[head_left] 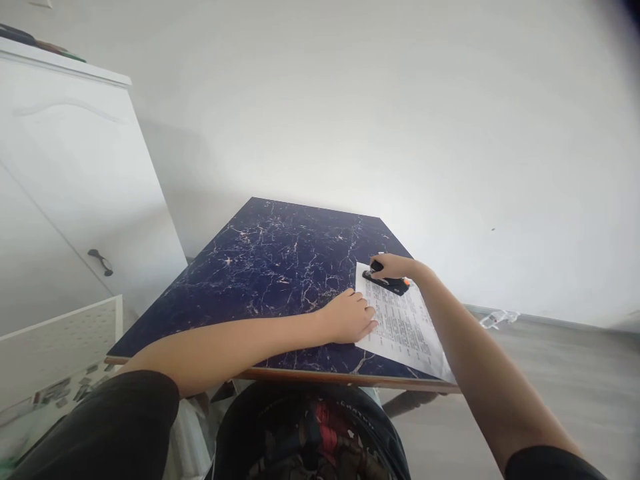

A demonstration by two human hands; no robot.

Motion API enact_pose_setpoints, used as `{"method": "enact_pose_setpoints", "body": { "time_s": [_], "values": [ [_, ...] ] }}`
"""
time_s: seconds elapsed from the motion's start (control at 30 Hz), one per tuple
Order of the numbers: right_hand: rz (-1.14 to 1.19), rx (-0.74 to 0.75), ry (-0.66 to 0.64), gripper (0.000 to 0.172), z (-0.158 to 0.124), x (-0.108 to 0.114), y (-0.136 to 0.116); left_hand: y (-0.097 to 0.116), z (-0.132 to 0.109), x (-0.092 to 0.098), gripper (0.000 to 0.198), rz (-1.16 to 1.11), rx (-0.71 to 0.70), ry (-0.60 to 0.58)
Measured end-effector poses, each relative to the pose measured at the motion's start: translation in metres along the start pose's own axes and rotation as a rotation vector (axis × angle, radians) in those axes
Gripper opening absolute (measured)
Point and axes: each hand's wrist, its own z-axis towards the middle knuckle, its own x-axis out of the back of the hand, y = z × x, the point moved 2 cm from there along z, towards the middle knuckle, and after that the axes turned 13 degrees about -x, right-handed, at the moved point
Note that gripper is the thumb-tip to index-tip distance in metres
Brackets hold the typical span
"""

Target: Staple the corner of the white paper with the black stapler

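A printed sheet of paper [400,333] lies on the right part of the blue marbled table. Near its top left corner is a black stapler [393,283] with a small orange part at its right end. My right hand [393,267] is closed on the stapler from above, and the fingers are partly hidden. My left hand [351,316] rests palm down over the sheet's left edge, its fingers a little bent and slightly apart on the paper. The right forearm covers part of the sheet's right side.
The dark blue table [290,267] has a brown front edge close to my body. A white cabinet [75,147] with a dark handle stands at the left. Behind rises a white wall [350,100]. Clear plastic wrapping [500,319] lies on the floor at the right.
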Motion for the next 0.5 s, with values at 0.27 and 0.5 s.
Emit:
{"method": "enact_pose_setpoints", "body": {
  "time_s": [0.27, 0.5],
  "values": [
    [0.007, 0.181, 0.061, 0.029, 0.022, 0.001, -0.120, 0.115, -0.007, 0.029, 0.032, -0.131, -0.471, 0.200],
    [0.033, 0.434, 0.141, 0.041, 0.047, 0.002, -0.258, 0.124, -0.019, 0.002, 0.027, -0.038, -0.436, 0.146]
  ]
}}
